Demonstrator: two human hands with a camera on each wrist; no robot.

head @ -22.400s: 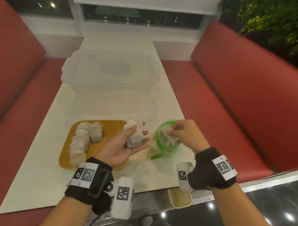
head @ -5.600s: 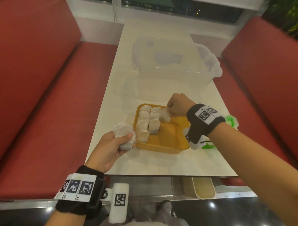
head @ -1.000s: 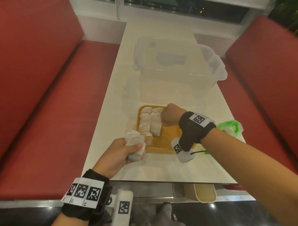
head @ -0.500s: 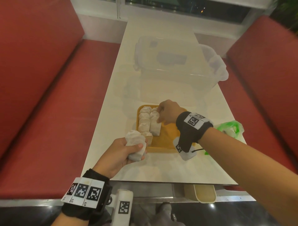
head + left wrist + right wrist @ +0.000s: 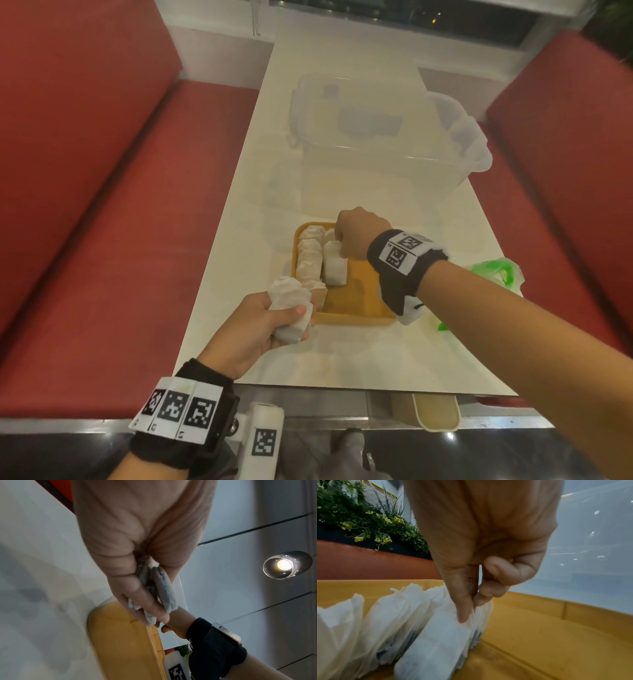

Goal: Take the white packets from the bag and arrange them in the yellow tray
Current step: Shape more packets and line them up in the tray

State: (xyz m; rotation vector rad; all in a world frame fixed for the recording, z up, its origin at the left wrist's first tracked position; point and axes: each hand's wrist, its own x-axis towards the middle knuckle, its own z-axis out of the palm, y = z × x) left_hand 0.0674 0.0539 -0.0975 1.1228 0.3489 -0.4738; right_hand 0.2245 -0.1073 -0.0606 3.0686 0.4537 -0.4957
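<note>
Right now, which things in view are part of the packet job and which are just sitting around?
Part of the job:
- yellow tray
- white packets in the tray
- packet the right hand is pinching
- packets gripped in the left hand
- green bag

Just lying about:
- clear lidded storage box
- red bench seats

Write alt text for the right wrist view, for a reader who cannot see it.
The right hand pinches the top edge of a white packet standing in the yellow tray, thumb and fingers closed on the paper. More white packets stand in a row to its left; a red seat and green plants show behind.
</note>
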